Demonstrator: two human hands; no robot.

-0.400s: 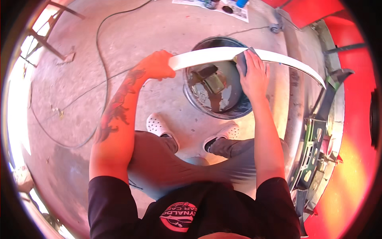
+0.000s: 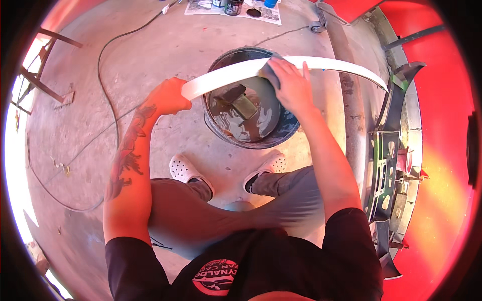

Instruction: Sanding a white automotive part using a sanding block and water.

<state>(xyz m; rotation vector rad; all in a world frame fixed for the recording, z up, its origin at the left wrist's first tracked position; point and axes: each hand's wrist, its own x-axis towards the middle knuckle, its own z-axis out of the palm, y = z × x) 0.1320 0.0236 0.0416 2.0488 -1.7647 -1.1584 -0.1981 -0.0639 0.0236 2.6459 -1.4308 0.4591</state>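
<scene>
A long, curved white trim strip (image 2: 226, 78) spans the space in front of me, above a round black tub (image 2: 210, 128). My left hand (image 2: 170, 96) is closed around its left end. Midway along the strip, my right hand (image 2: 293, 83) presses a dark grey sanding pad (image 2: 271, 71) against its surface. The thumb side of that hand grips the pad while the other fingers lie over the strip. Murky water stands in the tub, with a greenish block (image 2: 245, 106) and a darker block (image 2: 232, 93) in it. The strip's far right end hangs free.
A black bumper-like frame (image 2: 384, 175) stands along the right, beside a red panel (image 2: 442, 150). A cable (image 2: 100, 70) loops over the concrete floor at left. Newspaper (image 2: 271, 17) with paint cans (image 2: 233, 7) lies at the far side. My light clogs (image 2: 183, 168) are below the tub.
The whole view has shifted, so things appear farther left. My right hand, with the sanding pad, has slid slightly left along the strip and turned. My left hand keeps its hold.
</scene>
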